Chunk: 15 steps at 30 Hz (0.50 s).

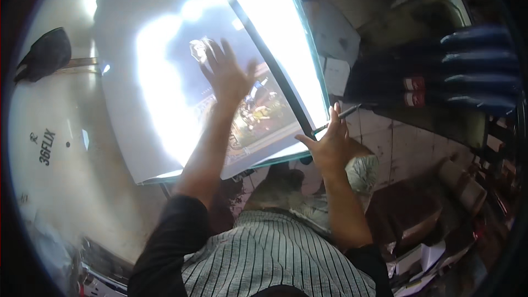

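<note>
A printed picture [264, 124] with dark blue sky and small colourful figures lies on a brightly lit glass-topped table [118, 126]. Over the print my left hand [228, 80] is open, its fingers spread close to a small white shape [197, 50]; I cannot tell whether the palm touches the sheet. A long black strip [275, 71] runs along the print's right side. By the strip's near end, at the table's right edge, my right hand [330, 146] holds a slim dark pen-like tool [348, 112] between its fingers, the thumb held out toward the strip. Glare washes out parts of the sheet.
To the left stands a pale panel [66, 187] with a dark flat object [49, 52] near its far end. Shiny dark blue rolls or wrapped bundles [473, 66] lie at the right. Brown boxes [404, 206] crowd the near right, above a tiled floor [410, 143].
</note>
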### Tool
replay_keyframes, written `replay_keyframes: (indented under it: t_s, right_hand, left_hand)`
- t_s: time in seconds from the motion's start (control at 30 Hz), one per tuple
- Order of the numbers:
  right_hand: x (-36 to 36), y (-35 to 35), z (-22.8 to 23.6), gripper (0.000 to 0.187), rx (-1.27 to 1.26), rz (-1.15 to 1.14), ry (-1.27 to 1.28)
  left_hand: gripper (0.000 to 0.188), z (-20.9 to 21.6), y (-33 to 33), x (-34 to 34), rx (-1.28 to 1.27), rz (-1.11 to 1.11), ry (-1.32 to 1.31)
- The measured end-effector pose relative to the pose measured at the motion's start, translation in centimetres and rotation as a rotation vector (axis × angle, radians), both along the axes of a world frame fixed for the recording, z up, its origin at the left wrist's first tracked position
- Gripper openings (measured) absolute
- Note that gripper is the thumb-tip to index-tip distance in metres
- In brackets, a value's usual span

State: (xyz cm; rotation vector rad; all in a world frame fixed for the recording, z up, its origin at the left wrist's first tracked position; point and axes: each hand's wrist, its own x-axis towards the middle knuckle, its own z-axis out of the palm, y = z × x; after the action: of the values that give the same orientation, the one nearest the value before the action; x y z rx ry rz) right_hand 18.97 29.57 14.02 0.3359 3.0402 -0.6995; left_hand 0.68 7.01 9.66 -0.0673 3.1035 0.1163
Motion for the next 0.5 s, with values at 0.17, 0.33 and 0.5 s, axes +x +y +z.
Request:
replay_keyframes:
  t_s: [0.17,0.33,0.5]
  right_hand:
    - [-1.0,-0.5,0.0,0.078,-0.393,-0.373,-0.341]
    - [-0.9,4.2,0.5,0.037,-0.235,-0.246,-0.248]
    - [0.0,3.6,4.5,0.029,-0.095,-0.114,0.086]
  left_hand:
    - [0.089,-0.9,0.3,7.4,0.055,-0.002,-0.031]
    - [0.087,1.1,-1.1,7.5,0.023,-0.271,-0.133]
    - [0.084,1.5,-6.7,6.7,-0.007,-0.666,-0.196]
